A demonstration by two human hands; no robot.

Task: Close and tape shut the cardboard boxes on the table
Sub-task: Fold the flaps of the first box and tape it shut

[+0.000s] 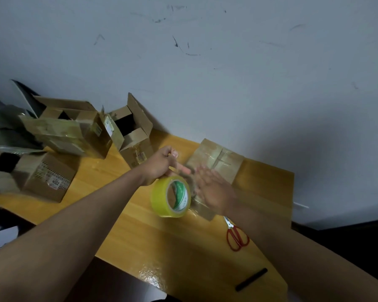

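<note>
A closed cardboard box (216, 160) with old tape across its top lies on the yellow wooden table (183, 240), mostly behind my hands. My left hand (162, 165) grips the tape just above a yellow-green tape roll (170, 197), which hangs below it over the box's near end. My right hand (214, 190), blurred by motion, has its fingers spread flat over the box's near side. An open box (131, 131) with raised flaps stands at the back by the wall. Two more boxes, one open (70, 127) and one labelled (46, 177), sit at the left.
Red-handled scissors (236, 234) lie on the table right of my right forearm. A black marker-like stick (251, 280) rests near the table's front edge. Grey plastic bags (7, 131) pile up at far left. A scuffed wall (205, 62) stands behind the table.
</note>
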